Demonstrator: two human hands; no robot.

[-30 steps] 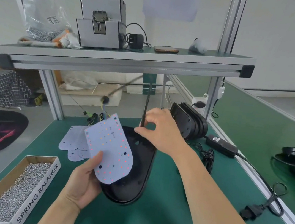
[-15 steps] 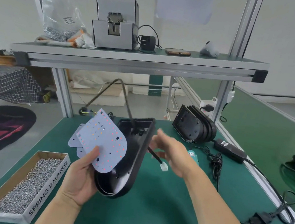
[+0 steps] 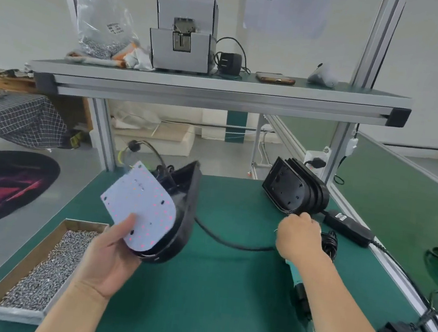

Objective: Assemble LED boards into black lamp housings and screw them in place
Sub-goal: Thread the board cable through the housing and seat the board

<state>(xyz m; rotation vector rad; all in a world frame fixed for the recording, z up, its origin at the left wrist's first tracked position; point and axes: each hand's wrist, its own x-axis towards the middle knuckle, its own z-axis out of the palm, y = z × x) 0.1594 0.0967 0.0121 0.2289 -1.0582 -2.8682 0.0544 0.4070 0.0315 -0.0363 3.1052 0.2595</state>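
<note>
My left hand [image 3: 107, 257] holds a white LED board [image 3: 140, 205] with small red dots against a black lamp housing [image 3: 183, 211], both tilted up above the green bench. A black cable [image 3: 228, 241] runs from the housing across the mat to my right hand [image 3: 298, 237], which grips its far end with curled fingers. The cable's tip is hidden inside that hand. A stack of black lamp housings [image 3: 296, 193] stands on edge just behind my right hand.
A cardboard box of screws [image 3: 42, 268] sits at the front left. A teal electric screwdriver [image 3: 298, 283] lies under my right forearm. A black power adapter [image 3: 348, 228] and its cords trail along the right edge. An upper shelf [image 3: 216, 88] carries a grey screw feeder [image 3: 183, 34].
My right hand has pulled the cable out of the housing and away to the right, toward the stack. My left hand has tilted the housing and board more upright.
</note>
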